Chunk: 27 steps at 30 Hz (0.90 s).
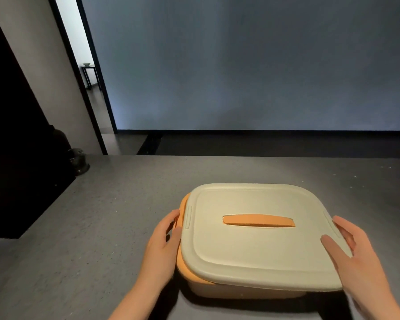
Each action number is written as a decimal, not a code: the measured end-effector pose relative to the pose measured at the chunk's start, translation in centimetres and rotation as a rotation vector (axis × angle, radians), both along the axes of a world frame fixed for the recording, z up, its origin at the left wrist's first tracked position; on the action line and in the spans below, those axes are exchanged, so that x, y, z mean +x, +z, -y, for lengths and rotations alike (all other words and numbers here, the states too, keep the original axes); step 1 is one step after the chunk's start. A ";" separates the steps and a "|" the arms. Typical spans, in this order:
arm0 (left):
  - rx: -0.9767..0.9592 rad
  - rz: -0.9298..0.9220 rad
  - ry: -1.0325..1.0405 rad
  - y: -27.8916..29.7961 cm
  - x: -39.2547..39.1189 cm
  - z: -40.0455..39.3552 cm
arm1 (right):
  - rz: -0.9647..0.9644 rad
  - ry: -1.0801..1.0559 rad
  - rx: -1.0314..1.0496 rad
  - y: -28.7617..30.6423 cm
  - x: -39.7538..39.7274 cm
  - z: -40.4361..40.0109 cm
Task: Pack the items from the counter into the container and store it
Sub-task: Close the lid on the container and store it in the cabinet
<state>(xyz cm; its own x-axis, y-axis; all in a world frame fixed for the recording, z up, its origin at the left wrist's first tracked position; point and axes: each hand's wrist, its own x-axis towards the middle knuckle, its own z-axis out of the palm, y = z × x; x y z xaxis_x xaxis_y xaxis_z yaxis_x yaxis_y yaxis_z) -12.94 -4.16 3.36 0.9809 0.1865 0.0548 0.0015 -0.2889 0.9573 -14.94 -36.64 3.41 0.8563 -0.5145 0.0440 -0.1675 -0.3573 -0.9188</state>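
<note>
A cream container [240,293] with an orange rim stands on the grey counter [90,227]. Its cream lid [252,245] with an orange handle [258,221] lies on top, shifted a little to the right so the orange rim [183,269] shows on the left. My left hand [164,243] is at the container's left side, fingers curled at the orange rim. My right hand [353,252] holds the lid's right edge, thumb lying on top of it. The container's contents are hidden.
A dark round pot [79,161] sits at the counter's far left corner beside a black cabinet [16,158]. Behind the counter are a dark floor, a blue-grey wall and a narrow doorway [88,72] at the left.
</note>
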 end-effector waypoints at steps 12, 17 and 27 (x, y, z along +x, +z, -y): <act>0.032 0.049 0.174 -0.9 0.3 -1.1 | 0.003 0.012 0.021 0.3 0.2 0.8; 0.068 0.028 0.016 0.3 0.9 0.6 | 0.027 0.047 -0.023 -0.1 0.5 -0.5; 0.038 -0.088 -0.055 -0.9 0.6 0.9 | -0.069 -0.034 -0.054 -0.4 1.0 -0.5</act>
<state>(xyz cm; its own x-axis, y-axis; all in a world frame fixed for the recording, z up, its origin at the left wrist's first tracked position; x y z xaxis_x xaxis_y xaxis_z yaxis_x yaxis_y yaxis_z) -12.32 -5.02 2.51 0.9910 0.1312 -0.0264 0.0684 -0.3270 0.9425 -13.92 -36.14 3.04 0.8403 -0.5419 0.0140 -0.2427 -0.3991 -0.8842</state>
